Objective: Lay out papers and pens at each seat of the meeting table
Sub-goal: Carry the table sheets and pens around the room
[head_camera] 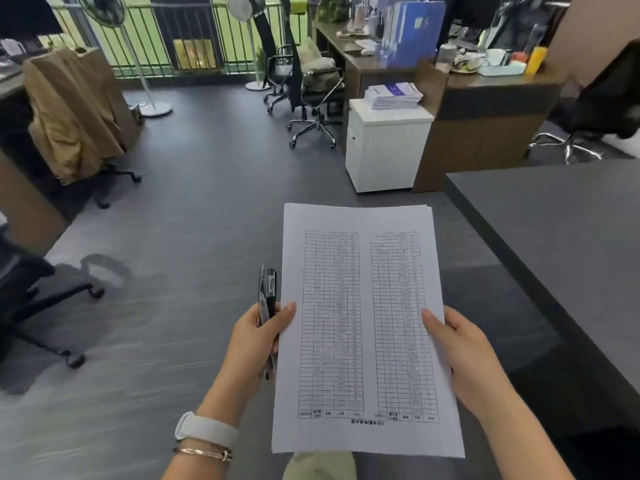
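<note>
A small stack of white printed papers (pixel 367 327), the top sheet carrying two tall ruled tables of fine text, is held out flat in front of the person, above the grey floor (pixel 180 209). The left hand (pixel 258 336) is closed on the stack's left edge, thumb lying across the top sheet, and the same hand also clasps a few dark pens (pixel 267 299) against the fingers; the pens stand nearly upright just beside the papers' left edge, their tops sticking up past the thumb. How many pens there are cannot be told for certain. The right hand (pixel 464 355) is closed on the right edge of the stack, thumb on top and fingers hidden beneath. A pale grey wristband (pixel 206 429) and a thin rose-coloured bracelet (pixel 204 452) sit on the left wrist.

The dark grey meeting counter (pixel 561 230) runs along the right, near the right hand but apart from the papers, and the part in view is bare. Beyond it stands a white drawer cabinet (pixel 384 147) with a pile of white and blue booklets (pixel 394 95) on top. Behind that, a brown wooden desk (pixel 485 109) carries blue upright folders (pixel 412 32), cups and small clutter too blurred to name. A black swivel chair (pixel 311 95) stands further back, and a chair draped in a tan coat (pixel 72 109) is at the left.
</note>
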Available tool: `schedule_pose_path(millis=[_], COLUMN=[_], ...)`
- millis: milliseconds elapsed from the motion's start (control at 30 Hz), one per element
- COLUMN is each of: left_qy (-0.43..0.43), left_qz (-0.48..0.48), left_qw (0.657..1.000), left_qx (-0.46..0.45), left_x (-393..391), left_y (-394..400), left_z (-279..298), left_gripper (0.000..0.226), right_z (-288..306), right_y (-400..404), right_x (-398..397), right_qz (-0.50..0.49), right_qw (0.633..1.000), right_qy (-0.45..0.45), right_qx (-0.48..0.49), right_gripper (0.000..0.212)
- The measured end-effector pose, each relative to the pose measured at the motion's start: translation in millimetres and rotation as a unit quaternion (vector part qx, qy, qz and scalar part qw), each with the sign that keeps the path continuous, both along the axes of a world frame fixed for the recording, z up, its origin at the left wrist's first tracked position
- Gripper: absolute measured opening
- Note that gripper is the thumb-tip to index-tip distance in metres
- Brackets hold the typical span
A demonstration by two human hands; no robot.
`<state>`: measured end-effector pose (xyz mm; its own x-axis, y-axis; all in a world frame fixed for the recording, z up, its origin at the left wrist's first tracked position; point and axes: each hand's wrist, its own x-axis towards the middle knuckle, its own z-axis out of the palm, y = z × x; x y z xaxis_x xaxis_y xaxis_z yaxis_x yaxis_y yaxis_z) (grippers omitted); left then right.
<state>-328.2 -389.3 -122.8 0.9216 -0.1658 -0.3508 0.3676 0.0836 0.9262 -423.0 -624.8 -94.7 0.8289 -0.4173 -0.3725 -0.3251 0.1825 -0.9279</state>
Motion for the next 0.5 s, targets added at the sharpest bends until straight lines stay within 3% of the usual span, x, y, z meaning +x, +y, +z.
schedule_pose_path(millis=[400, 500], left_qy=[0.019, 0.015], left_qz=[-0.079, -0.091], left_qw=[0.996, 0.996], left_qx=[-0.019, -0.014], left_x=[334, 407], left_y=[-143, -185], left_z=[20, 10], left_gripper=[0.025, 0.041], right_z=[19, 7], right_y=[-131, -172], right_x=[296, 365], right_qz=[-0.068, -0.091], right_qw=[0.997, 0.994], right_qy=[-0.019, -0.014], right_qx=[0.043, 0.062], right_gripper=[0.022, 0.022])
